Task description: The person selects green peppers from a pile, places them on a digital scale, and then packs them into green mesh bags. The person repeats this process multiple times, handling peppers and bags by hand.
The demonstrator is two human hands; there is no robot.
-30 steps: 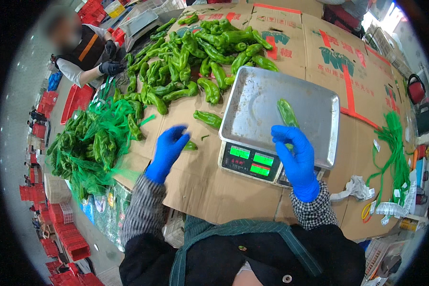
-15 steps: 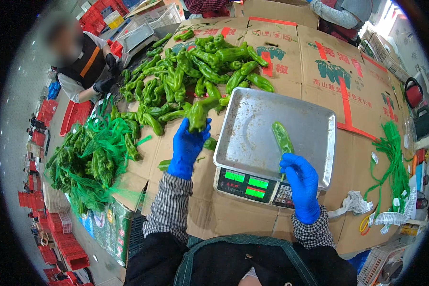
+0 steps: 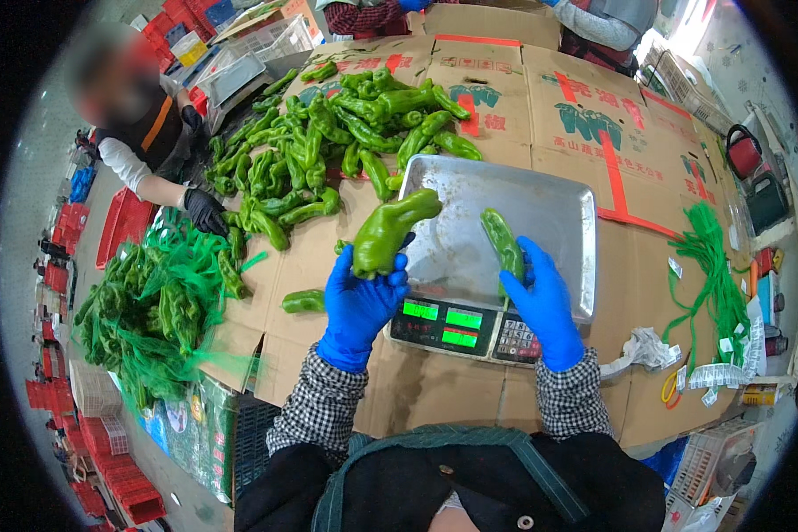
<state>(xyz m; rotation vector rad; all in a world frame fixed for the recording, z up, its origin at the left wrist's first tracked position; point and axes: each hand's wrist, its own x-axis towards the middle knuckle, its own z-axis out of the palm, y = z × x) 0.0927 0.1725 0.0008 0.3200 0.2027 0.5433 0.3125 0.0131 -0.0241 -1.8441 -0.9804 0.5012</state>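
Note:
My left hand (image 3: pixel 360 306), in a blue glove, is closed around the lower end of a large bent green pepper (image 3: pixel 386 235), holding it up just left of the scale. A slimmer green pepper (image 3: pixel 502 241) lies tilted on the scale's metal tray (image 3: pixel 554 222). At its lower end the fingers and thumb of my right hand (image 3: pixel 541 297), also blue-gloved, are closed on it. Below the tray is the scale's panel (image 3: pixel 457 330) with lit green displays. Another green pepper (image 3: pixel 304 301) rests on the cardboard left of my left hand.
A heap of green peppers (image 3: pixel 306 146) covers the far left of the cardboard-topped table. Peppers in a green net (image 3: pixel 151 306) sit at the left edge, where a co-worker's black-gloved hand (image 3: pixel 206 211) reaches in. Green net strips (image 3: pixel 709 293) and a crumpled white cloth (image 3: pixel 643 353) lie right.
My left hand has brought the bent pepper away from the heap toward the scale. My right hand has moved up along the tray pepper. The co-worker's hand has come down to the netted peppers.

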